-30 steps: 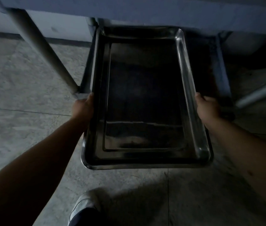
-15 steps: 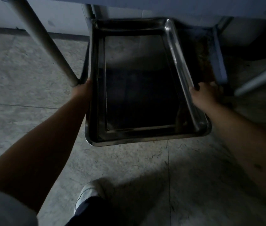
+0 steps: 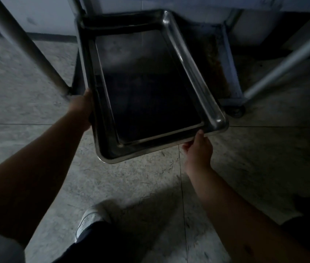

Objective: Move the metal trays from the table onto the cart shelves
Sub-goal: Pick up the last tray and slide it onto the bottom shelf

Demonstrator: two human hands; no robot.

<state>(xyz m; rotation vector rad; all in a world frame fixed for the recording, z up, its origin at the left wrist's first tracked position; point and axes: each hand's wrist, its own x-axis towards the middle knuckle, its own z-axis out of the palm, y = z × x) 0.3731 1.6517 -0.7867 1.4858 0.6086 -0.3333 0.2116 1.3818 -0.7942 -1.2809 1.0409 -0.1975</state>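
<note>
A shiny rectangular metal tray (image 3: 197,76) lies low, its far end inside the cart's bottom shelf (image 3: 216,59) and its near end sticking out over the floor, skewed to the right. My left hand (image 3: 83,109) grips the tray's left long edge from outside. At the near right corner, my right hand (image 3: 197,149) holds the short near rim from below, thumb on the lip. The shelf's left part is hidden under the tray.
A thick metal leg (image 3: 27,46) slants down to the left of the cart. A thinner pale bar (image 3: 287,59) slants at the right. A cart wheel (image 3: 234,111) sits by the tray's right corner. My white shoe (image 3: 91,219) stands on the tiled floor below.
The tray has slid further into the low shelf and turned askew. My right hand moved from the tray's right long edge to its near right corner. The left hand stays on the left edge.
</note>
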